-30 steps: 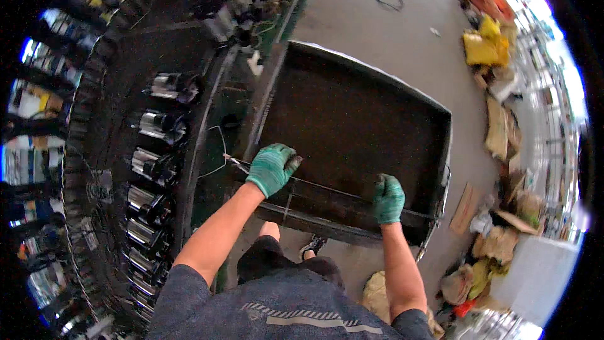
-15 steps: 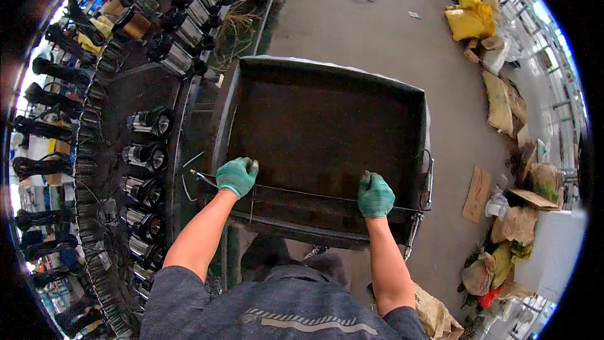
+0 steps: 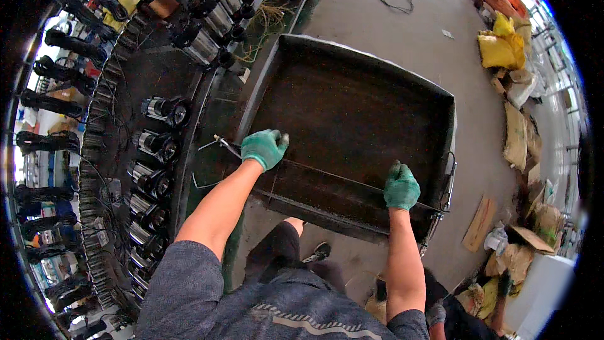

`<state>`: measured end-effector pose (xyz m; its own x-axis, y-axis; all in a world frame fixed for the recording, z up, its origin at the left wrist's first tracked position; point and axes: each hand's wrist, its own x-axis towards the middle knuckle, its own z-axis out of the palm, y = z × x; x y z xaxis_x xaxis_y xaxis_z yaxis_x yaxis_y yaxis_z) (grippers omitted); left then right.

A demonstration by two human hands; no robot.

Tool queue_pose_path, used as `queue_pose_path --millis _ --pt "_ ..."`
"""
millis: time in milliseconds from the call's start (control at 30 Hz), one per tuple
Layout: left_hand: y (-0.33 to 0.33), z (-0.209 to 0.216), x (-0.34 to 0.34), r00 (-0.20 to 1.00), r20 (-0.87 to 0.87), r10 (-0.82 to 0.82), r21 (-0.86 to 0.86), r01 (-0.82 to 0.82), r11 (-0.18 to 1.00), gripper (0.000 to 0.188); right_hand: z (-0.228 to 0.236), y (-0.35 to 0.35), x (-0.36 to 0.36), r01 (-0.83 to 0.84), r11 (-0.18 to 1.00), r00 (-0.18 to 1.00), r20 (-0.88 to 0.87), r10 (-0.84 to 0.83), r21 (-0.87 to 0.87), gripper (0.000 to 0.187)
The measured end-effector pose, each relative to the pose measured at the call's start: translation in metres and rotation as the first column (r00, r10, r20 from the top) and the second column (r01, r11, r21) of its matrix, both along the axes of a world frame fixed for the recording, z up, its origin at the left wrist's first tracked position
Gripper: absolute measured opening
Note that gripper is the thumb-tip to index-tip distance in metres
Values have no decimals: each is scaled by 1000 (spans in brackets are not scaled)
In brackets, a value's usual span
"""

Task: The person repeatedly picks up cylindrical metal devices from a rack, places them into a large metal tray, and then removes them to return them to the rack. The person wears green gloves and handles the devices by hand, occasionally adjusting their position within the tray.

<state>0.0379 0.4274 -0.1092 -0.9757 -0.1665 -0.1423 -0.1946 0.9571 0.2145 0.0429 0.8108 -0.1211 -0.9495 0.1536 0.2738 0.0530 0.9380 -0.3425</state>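
Note:
Both my hands wear green gloves and are closed round a thin metal rod (image 3: 333,174) that runs across the near part of a large dark metal tray (image 3: 371,62). My left hand (image 3: 261,149) grips the rod close to the tray's left side, thumb pointing inward. Near the right side, my right hand (image 3: 401,186) is curled round the same rod with its thumb up. Beyond my left hand the rod's end sticks out past the tray. The tray has raised walls and a dark, bare-looking bottom; a metal bracket (image 3: 448,182) sits at its right edge.
Silver and black cylindrical machines (image 3: 165,111) line the bench at left, with a copper-coloured spool (image 3: 160,3) behind. Yellow sacks (image 3: 500,49), cardboard (image 3: 479,223) and a white box (image 3: 541,293) lie at right. A dark-clothed person (image 3: 465,315) is at lower right. A cable (image 3: 402,6) lies ahead.
The view has turned, so the tray now appears slanted and farther right. Both hands keep their hold on the rod. Another person has come into view at lower right.

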Motion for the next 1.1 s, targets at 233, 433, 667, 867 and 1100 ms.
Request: queue_pose_path --millis 233,433,667,867,1100 --pt "-2 12 -67 1000 8 8 68 -8 998 42 -16 5 -68 23 999 999 30 -24 50 35" --pt "3 5 -127 1000 -15 8 238 -4 971 45 -16 22 -143 44 997 984 172 -54 62 31" --pt "-9 7 -205 1000 13 -24 346 19 938 46 -40 46 -233 -5 1000 993 122 7 -17 46" --pt "-7 2 -266 1000 6 -21 290 18 957 45 -50 52 -292 -25 1000 999 32 26 -17 35" --pt "-4 10 -315 996 87 -34 167 19 986 48 -28 22 -332 -6 997 1000 -28 4 -75 37"
